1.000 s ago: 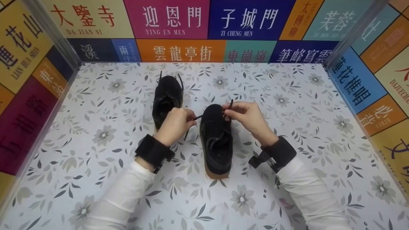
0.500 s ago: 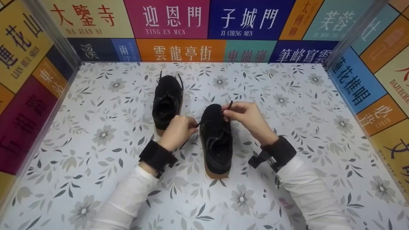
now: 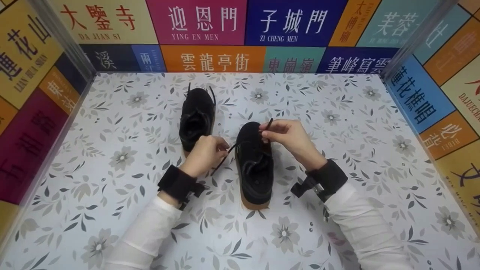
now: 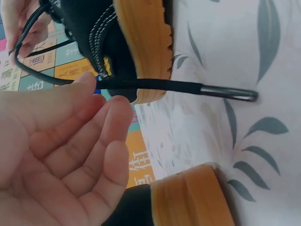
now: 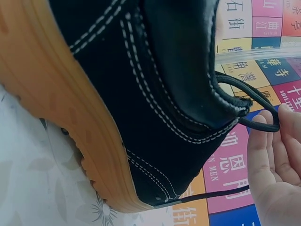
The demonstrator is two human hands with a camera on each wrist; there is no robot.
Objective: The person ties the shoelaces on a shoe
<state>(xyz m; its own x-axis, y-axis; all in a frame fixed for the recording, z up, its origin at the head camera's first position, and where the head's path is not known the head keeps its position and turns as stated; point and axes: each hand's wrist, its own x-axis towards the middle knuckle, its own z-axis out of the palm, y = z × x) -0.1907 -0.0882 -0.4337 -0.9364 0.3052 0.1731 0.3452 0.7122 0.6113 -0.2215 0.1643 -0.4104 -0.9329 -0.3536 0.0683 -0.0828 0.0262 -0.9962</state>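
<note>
A black shoe (image 3: 248,135) with a tan sole stands between the hands, toe pointing away. My left hand (image 3: 205,154), left of the toe, pinches one side of its black shoelace (image 4: 155,85) between thumb and forefinger. In the left wrist view the metal-tipped end (image 4: 230,92) sticks out past the fingers. Right of the toe, my right hand (image 3: 290,134) pinches the other side of the lace. A lace loop (image 5: 249,89) runs from the shoe into those fingers in the right wrist view. The other fingers of the left hand are loosely bent.
A second black shoe (image 3: 197,101) stands farther back on the left, its lace ends sticking out beside the toe. The floral tabletop (image 3: 330,97) is bounded by colourful lettered panels (image 3: 210,22) at the back and sides.
My left hand has moved slightly back toward the person, and the lace end now shows slanting down beneath it. My right hand has hardly moved. Both shoes stay where they were.
</note>
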